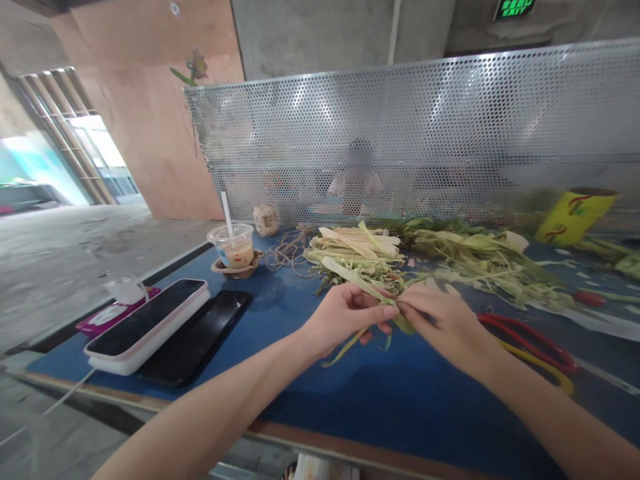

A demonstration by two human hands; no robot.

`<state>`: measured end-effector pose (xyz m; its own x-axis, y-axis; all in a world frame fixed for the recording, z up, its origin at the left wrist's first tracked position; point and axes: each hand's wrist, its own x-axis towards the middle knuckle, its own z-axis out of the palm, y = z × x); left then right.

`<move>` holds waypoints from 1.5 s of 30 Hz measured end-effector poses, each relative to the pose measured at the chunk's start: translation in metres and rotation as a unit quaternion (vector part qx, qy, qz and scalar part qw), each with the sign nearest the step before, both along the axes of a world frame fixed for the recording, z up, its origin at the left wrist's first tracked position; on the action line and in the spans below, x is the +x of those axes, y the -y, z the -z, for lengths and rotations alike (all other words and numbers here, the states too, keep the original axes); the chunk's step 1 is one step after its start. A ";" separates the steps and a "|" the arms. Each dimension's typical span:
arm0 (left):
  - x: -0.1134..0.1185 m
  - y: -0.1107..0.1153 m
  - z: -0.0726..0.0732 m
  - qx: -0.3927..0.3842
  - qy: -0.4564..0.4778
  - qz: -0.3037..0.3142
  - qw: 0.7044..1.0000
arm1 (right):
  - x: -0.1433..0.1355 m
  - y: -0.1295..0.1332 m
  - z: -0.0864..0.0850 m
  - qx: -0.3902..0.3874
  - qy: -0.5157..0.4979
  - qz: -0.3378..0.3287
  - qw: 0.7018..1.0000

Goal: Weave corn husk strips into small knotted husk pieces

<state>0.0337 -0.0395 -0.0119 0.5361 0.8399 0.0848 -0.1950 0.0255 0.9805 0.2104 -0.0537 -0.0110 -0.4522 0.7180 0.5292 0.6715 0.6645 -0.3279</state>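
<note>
Head view: I have a pale green husk strip (353, 277) between my two hands, just above the blue tabletop (310, 407), in front of the stacked husks (363, 245). Its long axis runs on a slant: the broad free end points away from me and to the left, and the strip comes down toward me and to the right, to where my fingertips meet. My left hand (343, 317) pinches it there, thumb laid almost level and pointing right, the other fingers curled beneath. My right hand (443, 317) closes on the same spot from the other side, thumb and forefinger pressed together beside my left thumb tip; exactly how the strip folds between them I can't tell, since my fingers cover it. A thin strand (347, 348) hangs below my left hand, pointing down and left toward me; whether it belongs to the same strip I can't make out. The stacked husks lie mostly crosswise, left to right. Past my right hand are looser green husks (473, 248), and beside my right wrist lie red handles (543, 347).
</note>
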 end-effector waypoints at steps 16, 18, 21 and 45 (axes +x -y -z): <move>-0.009 -0.004 -0.008 0.096 -0.079 -0.085 0.989 | 0.009 0.001 -0.011 -0.143 -0.065 0.054 0.986; -0.009 -0.003 -0.011 0.083 -0.085 -0.106 0.987 | 0.012 -0.001 -0.012 -0.141 -0.036 0.065 0.987; -0.009 -0.002 -0.012 0.083 -0.095 -0.099 0.987 | 0.012 -0.001 -0.012 -0.150 -0.019 0.046 0.987; -0.016 -0.001 -0.015 0.016 -0.087 0.101 0.991 | 0.029 -0.006 -0.020 -0.153 -0.069 0.002 0.986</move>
